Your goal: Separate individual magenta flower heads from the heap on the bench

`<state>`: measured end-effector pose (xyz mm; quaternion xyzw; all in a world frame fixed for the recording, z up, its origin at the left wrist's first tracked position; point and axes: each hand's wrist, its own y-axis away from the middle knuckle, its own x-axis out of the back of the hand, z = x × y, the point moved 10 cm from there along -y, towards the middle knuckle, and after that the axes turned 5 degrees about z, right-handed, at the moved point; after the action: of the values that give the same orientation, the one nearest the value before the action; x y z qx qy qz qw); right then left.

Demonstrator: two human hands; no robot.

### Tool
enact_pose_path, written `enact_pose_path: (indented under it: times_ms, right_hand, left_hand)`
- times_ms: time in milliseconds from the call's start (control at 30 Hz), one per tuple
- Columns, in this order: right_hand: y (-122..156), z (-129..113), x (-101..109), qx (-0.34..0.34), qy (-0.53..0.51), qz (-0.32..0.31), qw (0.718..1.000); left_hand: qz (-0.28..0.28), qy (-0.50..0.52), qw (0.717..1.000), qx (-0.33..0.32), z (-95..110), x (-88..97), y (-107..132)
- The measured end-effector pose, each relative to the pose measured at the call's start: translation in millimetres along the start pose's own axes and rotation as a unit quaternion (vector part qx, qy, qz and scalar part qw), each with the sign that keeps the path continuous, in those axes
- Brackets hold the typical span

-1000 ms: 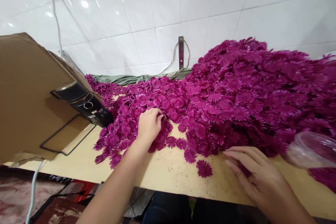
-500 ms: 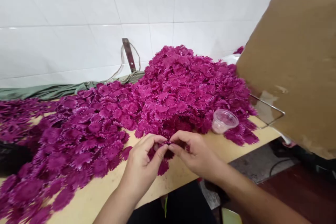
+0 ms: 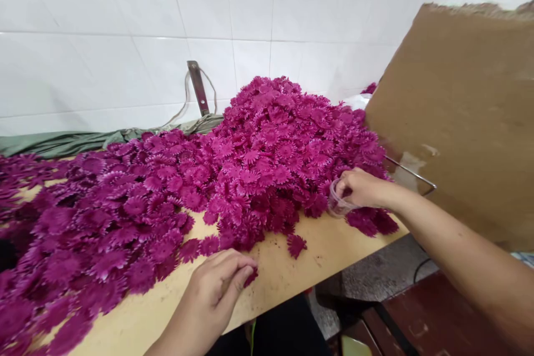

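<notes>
My left hand (image 3: 223, 283) is closed over the front of the table, pinching a magenta artificial flower piece (image 3: 251, 276) between thumb and fingers; most of that piece is hidden. My right hand (image 3: 359, 188) reaches into a small clear plastic cup (image 3: 339, 206) on the right, its fingers curled down inside. What those fingertips pinch, if anything, is out of sight. Behind both hands rises a large heap of magenta flower pieces (image 3: 275, 144) with toothed edges. One loose flower piece (image 3: 296, 246) lies on the table between the hands.
More flower pieces (image 3: 87, 239) spread over the left side of the pale table (image 3: 275, 278). A big cardboard sheet (image 3: 454, 111) leans at the right beside a metal wire stand (image 3: 411, 171). Along the tiled wall lie green cloth (image 3: 75, 142) and an upright metal bracket (image 3: 198, 88).
My right hand has left my left hand and moved right, into the plastic cup. My left hand has shifted slightly left and down, still pinching a flower piece. The view has shifted slightly.
</notes>
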<state>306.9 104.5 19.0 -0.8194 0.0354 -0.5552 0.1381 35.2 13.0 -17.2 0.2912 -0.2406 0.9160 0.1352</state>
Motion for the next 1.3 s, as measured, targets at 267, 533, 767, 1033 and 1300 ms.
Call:
enact_pose_path:
  times_ms: [267,533,767,1033,1300]
  right_hand:
    - [5.5,-15.5,-33.5,-0.026,0.183,-0.241,0.953]
    - [10.7,-6.6,-24.7,-0.037,0.152,-0.241,0.958]
    - [-3.2,-11.6,34.7,-0.036,0.144,-0.102,0.984]
    - [6.7,-82.5,18.3,-0.022,-0.089,0.034,0.995]
    - [14.7,-155.3,-65.8,0.017,-0.162,0.043,0.986]
  left_hand:
    - [0.016,-0.031,0.999,-0.034,-6.7,0.9,4.9]
    - [0.033,-0.044,0.994,-0.094,0.4,7.4,11.0]
    - [0.048,-0.029,0.994,-0.09,8.3,13.4,7.7]
    - [0.076,0.073,0.992,0.066,-7.9,5.7,-19.4]
    - [0.155,0.29,0.923,0.2,-41.4,-9.7,-44.4]
